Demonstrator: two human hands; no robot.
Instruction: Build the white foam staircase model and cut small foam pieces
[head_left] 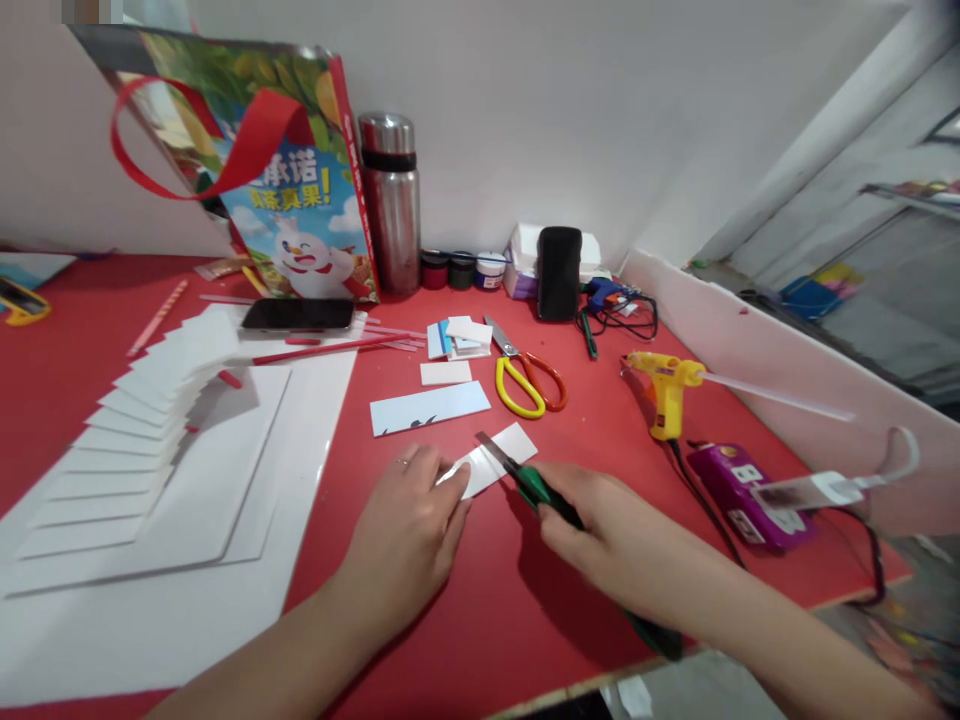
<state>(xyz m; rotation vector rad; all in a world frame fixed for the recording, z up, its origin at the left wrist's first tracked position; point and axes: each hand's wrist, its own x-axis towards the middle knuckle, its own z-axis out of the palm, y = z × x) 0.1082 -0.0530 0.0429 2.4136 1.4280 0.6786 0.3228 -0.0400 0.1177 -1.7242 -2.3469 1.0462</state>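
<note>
My left hand (412, 515) presses its fingertips on the near-left end of a small white board strip (519, 441), holding it flat on the red table. In my right hand (600, 515) is a green utility knife (534, 486), its blade lying across the strip's middle. Just beyond the strip lies a longer white piece (429, 408) with dark marks. A smaller white rectangle (445, 373) and a little pile of white pieces (459, 338) are behind that. Scissors (517, 385) with yellow and orange handles rest open to the right of them.
White stepped boards (142, 430) stand on large white sheets (225, 640) at left. A phone (298, 314), printed bag (300, 200), steel flask (391, 210) and paint jars (461, 270) line the back. To the right are a yellow glue gun (666, 390) and purple box (739, 495).
</note>
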